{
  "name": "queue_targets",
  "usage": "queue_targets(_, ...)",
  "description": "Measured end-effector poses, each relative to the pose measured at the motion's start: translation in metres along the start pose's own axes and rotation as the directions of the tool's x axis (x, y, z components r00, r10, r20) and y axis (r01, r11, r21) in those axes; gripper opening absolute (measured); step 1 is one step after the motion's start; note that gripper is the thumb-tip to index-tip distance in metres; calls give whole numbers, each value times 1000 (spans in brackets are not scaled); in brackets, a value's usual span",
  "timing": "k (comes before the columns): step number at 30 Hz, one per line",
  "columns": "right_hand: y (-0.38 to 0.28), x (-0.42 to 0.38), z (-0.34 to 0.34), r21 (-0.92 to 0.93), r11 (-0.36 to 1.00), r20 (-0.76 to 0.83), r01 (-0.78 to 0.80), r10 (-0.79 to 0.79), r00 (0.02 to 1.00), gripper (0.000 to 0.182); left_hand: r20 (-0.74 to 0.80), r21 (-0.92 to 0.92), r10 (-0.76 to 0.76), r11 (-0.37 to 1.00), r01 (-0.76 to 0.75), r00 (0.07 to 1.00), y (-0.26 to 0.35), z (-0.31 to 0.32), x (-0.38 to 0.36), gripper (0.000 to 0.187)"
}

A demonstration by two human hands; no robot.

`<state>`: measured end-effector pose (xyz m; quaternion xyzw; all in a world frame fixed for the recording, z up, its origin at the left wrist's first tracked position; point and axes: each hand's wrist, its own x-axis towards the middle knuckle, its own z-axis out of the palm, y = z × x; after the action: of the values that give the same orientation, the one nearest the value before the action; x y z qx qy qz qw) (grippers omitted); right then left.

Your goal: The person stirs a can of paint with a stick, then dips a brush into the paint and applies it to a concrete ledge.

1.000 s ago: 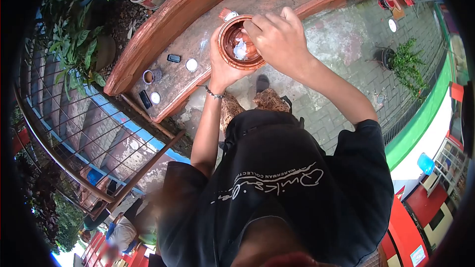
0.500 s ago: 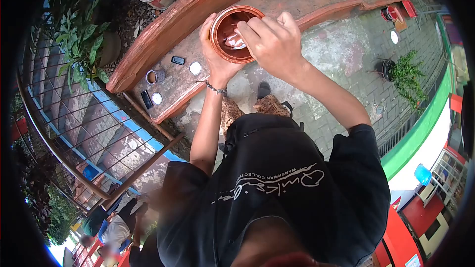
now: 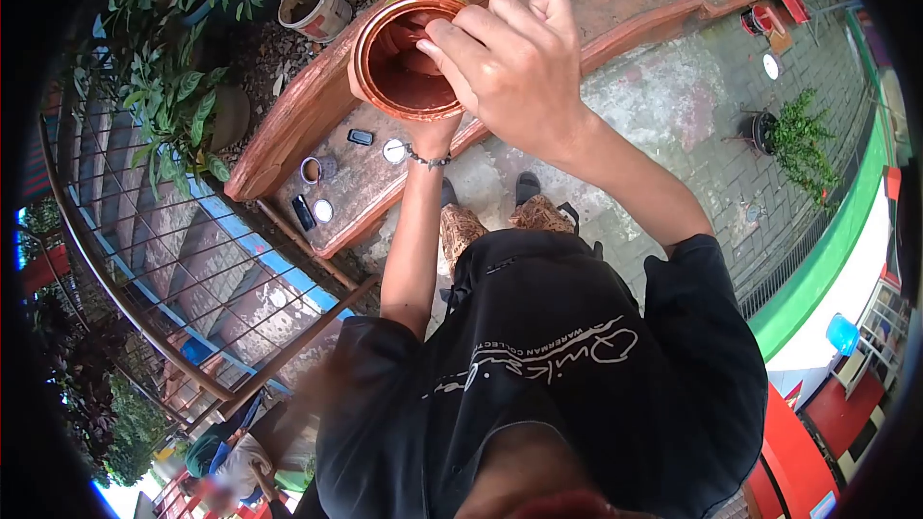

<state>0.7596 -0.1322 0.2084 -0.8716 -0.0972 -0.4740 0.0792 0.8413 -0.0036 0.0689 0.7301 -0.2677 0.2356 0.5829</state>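
Note:
A paint can (image 3: 399,88), coated inside with reddish-brown paint, is tilted so that its mouth faces me. My left hand (image 3: 437,136) holds it from behind and below; its fingers are mostly hidden by the can. A strip of yellow-green label shows on the can's far side. My right hand (image 3: 524,67) is closed, its thumb and fingertips bent together over the can's mouth. What those fingertips pinch, if anything, cannot be made out. Something reddish-brown shows deeper inside, beside the fingers.
On the low concrete ledge stand a small paint-stained cup (image 3: 312,170), a phone (image 3: 303,212), a dark small box (image 3: 361,136) and white lids (image 3: 323,210). A dirty bucket (image 3: 314,10) sits among plants. A metal railing (image 3: 144,327) runs at left; a potted plant (image 3: 798,146) stands right.
The can has moved left and tilted, showing its label and more of its inner wall. My right hand has shifted slightly left with it. The pale shiny patch inside no longer shows.

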Motion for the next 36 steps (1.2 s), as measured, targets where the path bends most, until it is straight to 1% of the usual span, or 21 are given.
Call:
queue_targets(1, -7, -2, 1, 52, 998, -7, -38, 38, 999, 17, 0, 1, 3, 1000, -3, 1000, 3, 4, -2, 122)
queue_targets(2, -15, -3, -1, 50, 998, -8, -44, 44, 999, 17, -1, 2, 5, 1000, -5, 1000, 7, 6, -6, 122)
queue_targets(4, -31, -2, -2, 105, 982, -55, -156, 163, 985, 17, -7, 9, 3, 1000, -3, 1000, 7, 11, -7, 122)
queue_targets(6, -44, -9, -2, 129, 975, -32, -184, 189, 981, 18, -11, 20, -1, 1000, 1, 1000, 6, 7, -8, 122)
queue_targets(8, -49, -16, -2, 122, 991, 133, -58, 42, 990, 21, -21, 27, 2, 1000, -1, 1000, 9, 8, -10, 122)
queue_targets(9, -46, -17, -4, 185, 982, 138, -45, 19, 990, 25, -29, 32, 3, 999, -2, 1000, 10, 2, -9, 122)
queue_targets(10, -41, -17, -7, 191, 981, 138, -45, 18, 990, 25, -37, 38, 3, 999, -2, 999, 10, -6, -9, 122)
queue_targets(12, -25, -12, -19, 244, 969, 228, -34, -24, 973, 25, -53, 51, -3, 999, 6, 999, 9, -14, -10, 122)
queue_targets(14, -14, -11, -15, 238, 971, 213, -30, -22, 977, 24, -70, 56, -7, 998, 11, 998, 7, -17, -8, 122)
queue_targets(16, -9, -12, -6, 156, 988, 31, 13, -18, 999, 11, -89, 56, -5, 998, 10, 996, 9, -14, -8, 121)
queue_targets(17, -10, -15, 2, 106, 994, 30, 14, -17, 999, 7, -98, 59, -5, 998, 11, 995, 10, -15, -6, 121)
queue_targets(18, -13, -19, 5, 108, 994, 29, 15, -18, 999, 7, -106, 62, -3, 998, 9, 994, 13, -15, -9, 121)
queue_targets(20, -18, -21, 8, 122, 992, 67, -30, 22, 998, 8, -127, 68, 4, 998, 5, 992, 18, -8, -10, 121)
queue_targets(21, -21, -20, 6, 124, 992, 65, -26, 18, 998, 8, -137, 72, 7, 997, 3, 990, 18, -10, -9, 121)
queue_targets(23, -29, -19, -4, 68, 979, 230, -194, 174, 957, 15, -157, 76, 11, 997, 1, 988, 23, -12, -11, 121)
queue_targets(26, -38, -14, -15, 55, 971, 246, -232, 212, 946, 16, -168, 82, 20, 997, -6, 986, 27, -3, -13, 121)
queue_targets(27, -40, -12, -12, 53, 970, 243, -237, 218, 945, 16, -169, 83, 23, 996, -9, 985, 29, -3, -14, 121)
queue_targets(29, -45, -7, -3, 170, 939, 56, -298, 293, 955, 14, -171, 87, 28, 996, -13, 985, 28, -3, -12, 121)
queue_targets(31, -54, -8, 7, 152, 942, 53, -299, 295, 954, 14, -171, 86, 38, 996, -23, 985, 27, 14, -8, 121)
queue_targets(34, -61, -10, 4, 135, 945, 91, -299, 289, 953, 14, -171, 88, 47, 996, -32, 984, 36, 3, -12, 121)
queue_targets(36, -61, -11, -4, 37, 975, 245, -221, 205, 947, 13, -177, 90, 51, 995, -36, 983, 39, 1, -13, 120)
